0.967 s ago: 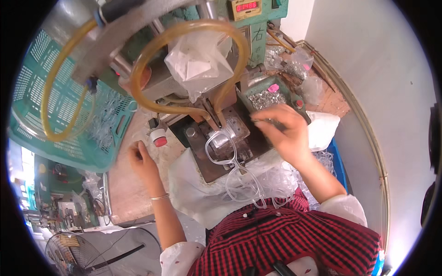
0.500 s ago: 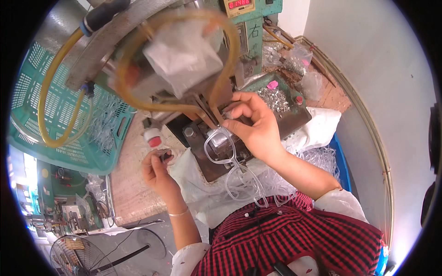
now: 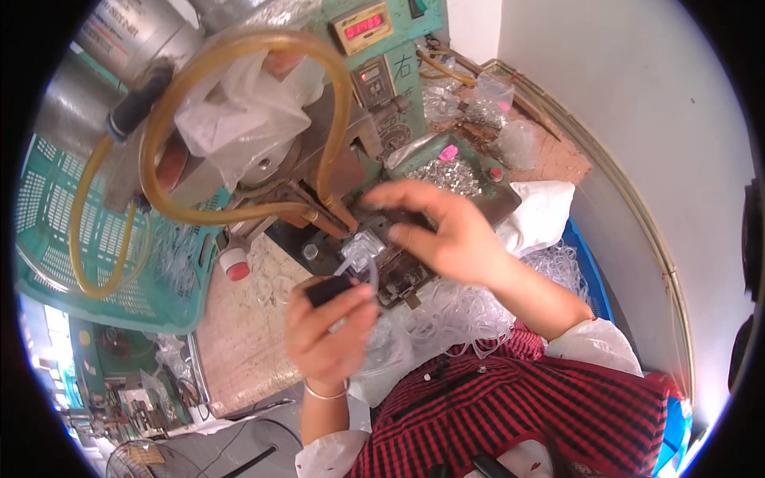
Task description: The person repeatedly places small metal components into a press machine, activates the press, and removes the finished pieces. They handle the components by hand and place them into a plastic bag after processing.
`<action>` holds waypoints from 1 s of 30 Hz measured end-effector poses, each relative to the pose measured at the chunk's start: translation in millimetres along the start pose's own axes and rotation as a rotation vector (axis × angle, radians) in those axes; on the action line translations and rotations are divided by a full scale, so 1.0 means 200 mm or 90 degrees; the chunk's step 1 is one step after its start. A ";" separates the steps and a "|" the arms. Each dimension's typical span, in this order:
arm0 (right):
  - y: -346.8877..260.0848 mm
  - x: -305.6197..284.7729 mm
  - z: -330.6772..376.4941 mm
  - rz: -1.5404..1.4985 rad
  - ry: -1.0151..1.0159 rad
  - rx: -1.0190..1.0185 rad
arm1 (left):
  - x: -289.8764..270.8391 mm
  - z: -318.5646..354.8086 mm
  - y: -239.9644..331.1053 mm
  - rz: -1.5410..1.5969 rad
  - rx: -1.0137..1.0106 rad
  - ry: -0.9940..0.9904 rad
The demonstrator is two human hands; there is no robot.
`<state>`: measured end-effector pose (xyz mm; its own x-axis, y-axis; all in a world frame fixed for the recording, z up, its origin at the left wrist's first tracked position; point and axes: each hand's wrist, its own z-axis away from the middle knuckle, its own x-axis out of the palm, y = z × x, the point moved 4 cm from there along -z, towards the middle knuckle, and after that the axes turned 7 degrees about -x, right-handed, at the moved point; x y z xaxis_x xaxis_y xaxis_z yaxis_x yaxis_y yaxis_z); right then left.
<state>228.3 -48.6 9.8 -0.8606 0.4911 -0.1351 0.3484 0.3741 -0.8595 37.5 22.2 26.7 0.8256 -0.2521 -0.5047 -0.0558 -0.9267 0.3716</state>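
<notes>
My left hand is raised in front of the dark metal fixture plate and pinches a small dark block between thumb and fingers; a loop of clear tubing runs from it toward the plate. My right hand hovers over the plate with fingers spread, its fingertips reaching toward the press head; nothing shows in its grip. A clear plastic part sits on the plate between the two hands. Both hands are blurred.
A green press machine with a red digit display, amber hoses and a plastic bag stands behind. A teal basket of clear tubing is at left, a tray of small metal parts at right, a red-capped button nearby.
My left hand rose from the bench by the red button up to the plate and now holds a dark block. My right hand moved left from the parts tray and spread over the plate.
</notes>
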 end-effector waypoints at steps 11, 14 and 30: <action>0.41 -0.43 0.31 0.602 0.189 0.052 | 0.12 0.05 -0.05 0.004 0.041 -0.091; 0.41 -0.35 0.29 0.668 0.177 0.052 | 0.10 0.07 -0.04 -0.006 0.026 -0.081; 0.25 -0.24 0.15 0.472 0.304 -0.075 | -0.48 0.14 -0.64 -0.454 -0.435 0.134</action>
<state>275.5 -77.0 -41.1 -0.1611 0.9047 -0.3944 0.8135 -0.1045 -0.5721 -51.1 156.8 6.6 0.6266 0.4139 -0.6604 0.7689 -0.4667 0.4371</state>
